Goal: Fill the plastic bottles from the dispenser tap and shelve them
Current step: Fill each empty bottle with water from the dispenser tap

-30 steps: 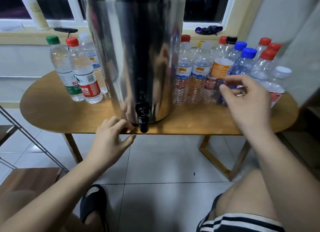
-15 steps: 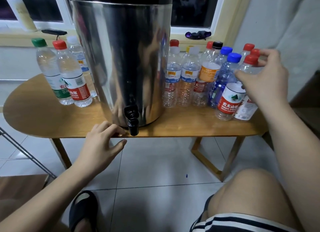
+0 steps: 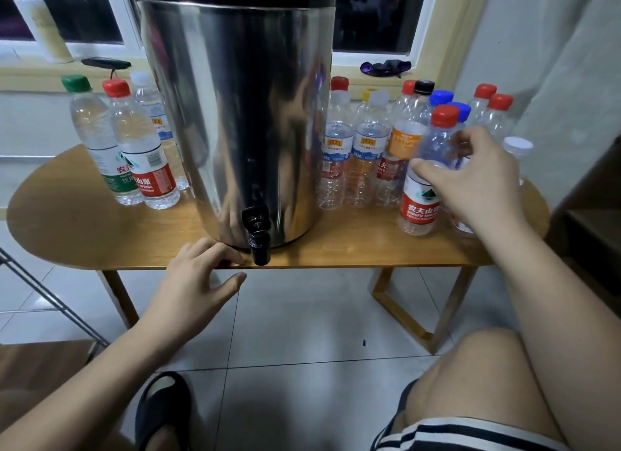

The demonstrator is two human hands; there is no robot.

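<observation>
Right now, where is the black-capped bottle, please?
In the head view, the black-capped bottle stands on the table right of the dispenser, between a red-capped bottle and a blue-capped bottle.

Empty red-capped bottle (image 3: 424,195) upright, right of steel dispenser (image 3: 235,114) (black tap (image 3: 257,235) low front).

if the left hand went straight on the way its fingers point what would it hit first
Most likely the black tap spout of the steel dispenser: the left hand rests on the table edge with its fingertips aimed right, just short of it. Depth is unclear; it could slip in front.
</observation>
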